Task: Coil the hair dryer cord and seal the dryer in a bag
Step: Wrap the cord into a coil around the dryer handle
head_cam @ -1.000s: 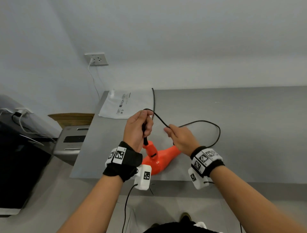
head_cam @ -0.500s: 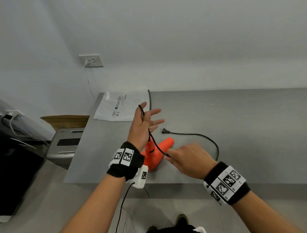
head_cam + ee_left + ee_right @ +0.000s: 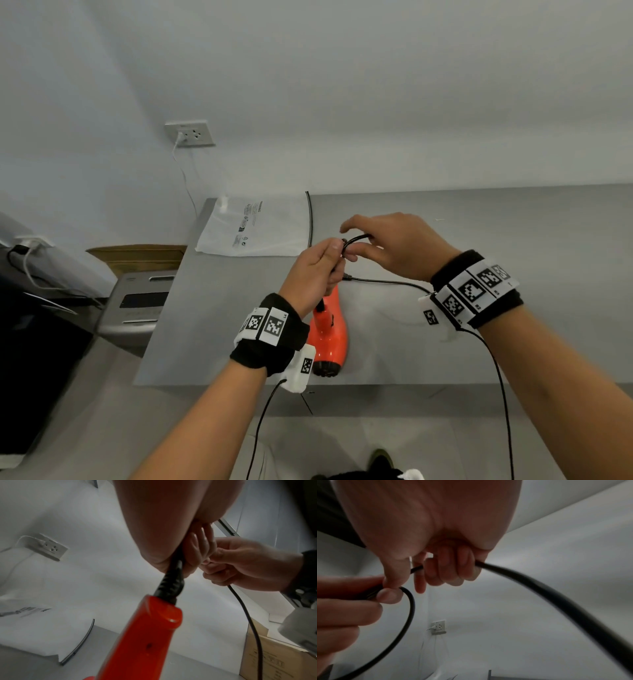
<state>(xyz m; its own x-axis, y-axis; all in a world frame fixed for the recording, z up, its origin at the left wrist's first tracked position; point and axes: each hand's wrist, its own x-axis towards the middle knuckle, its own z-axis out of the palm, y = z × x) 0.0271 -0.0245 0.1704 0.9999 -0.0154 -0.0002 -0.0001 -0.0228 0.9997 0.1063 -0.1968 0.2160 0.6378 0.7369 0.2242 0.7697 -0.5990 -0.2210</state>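
Observation:
An orange hair dryer (image 3: 329, 334) hangs tilted over the grey table (image 3: 479, 325), its handle end (image 3: 150, 626) up toward my left hand (image 3: 317, 274). That hand grips gathered loops of the black cord (image 3: 356, 240) just above the strain relief (image 3: 169, 586). My right hand (image 3: 394, 248) holds the cord (image 3: 539, 588) in curled fingers and meets the left hand, laying a loop (image 3: 410, 605) against it. The plug (image 3: 346, 277) and the remaining cord (image 3: 387, 281) trail on the table under my right wrist. A white plastic bag (image 3: 253, 228) lies flat at the table's far left corner.
A wall socket (image 3: 190, 133) with a white lead plugged in sits above the bag. A thin black strip (image 3: 310, 219) lies by the bag's right edge. Left of the table stand a cardboard box (image 3: 137, 255) and a grey machine (image 3: 137, 305). Sensor cables hang from both wrists.
My left hand has gone from spread fingers to a closed grip on the cord. My right hand rose from the near table edge up to the left hand, bringing a loop. The dryer swung upright.

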